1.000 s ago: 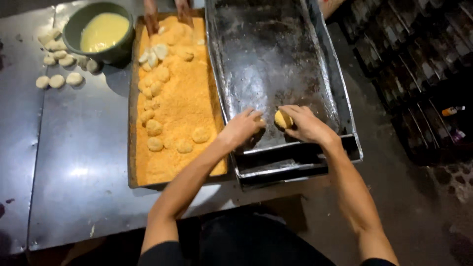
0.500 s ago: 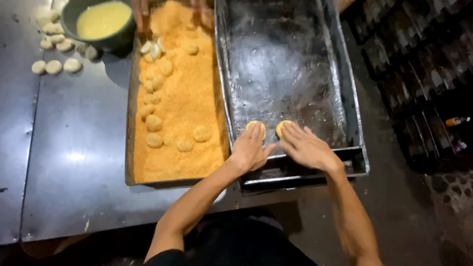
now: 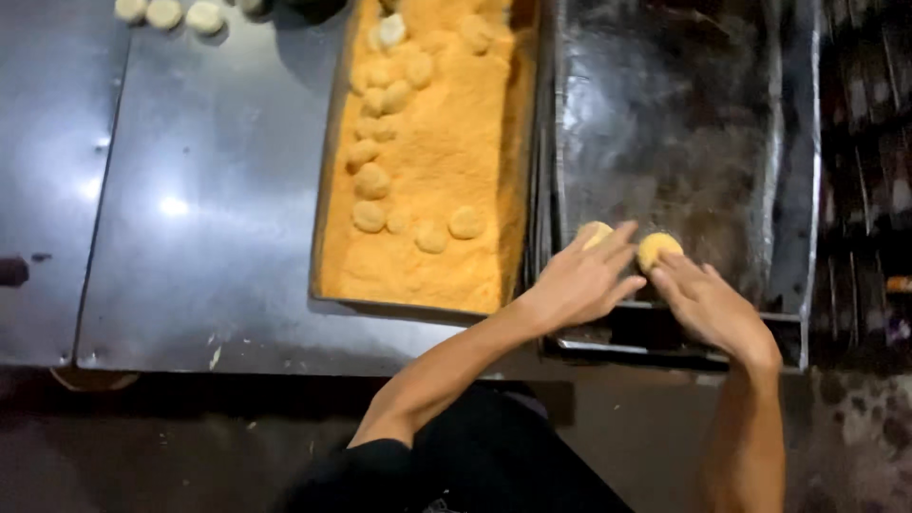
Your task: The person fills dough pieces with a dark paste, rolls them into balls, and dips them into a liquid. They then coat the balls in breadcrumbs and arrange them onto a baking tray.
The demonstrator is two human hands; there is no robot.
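While my left hand (image 3: 581, 281) lies flat with fingers spread over one breaded patty (image 3: 595, 233) near the front edge of the dark tray (image 3: 684, 123), my right hand (image 3: 708, 304) rests beside it, fingers loosely open and fingertips touching a second patty (image 3: 657, 249). Neither hand pinches anything; both press or steady the pieces from above. The two patties sit side by side, just apart, at the near end of the dark tray, which is otherwise bare and shiny all the way to its far end.

To the left, touching the dark tray, stands the crumb tray (image 3: 328, 237), filled with orange crumbs. About a dozen coated pieces (image 3: 370, 180) lie in it, mostly along its left side and across the near part, with a few more at the far end, one of them paler. Further left, on the far part of the steel table (image 3: 209, 218), a few pale uncoated rounds (image 3: 163, 11) wait in a row.

As I judge it, the work is at an early stage: only two pieces are laid out on the dark tray, many coated ones are yet to be moved across, and the pale rounds have not been crumbed at all.
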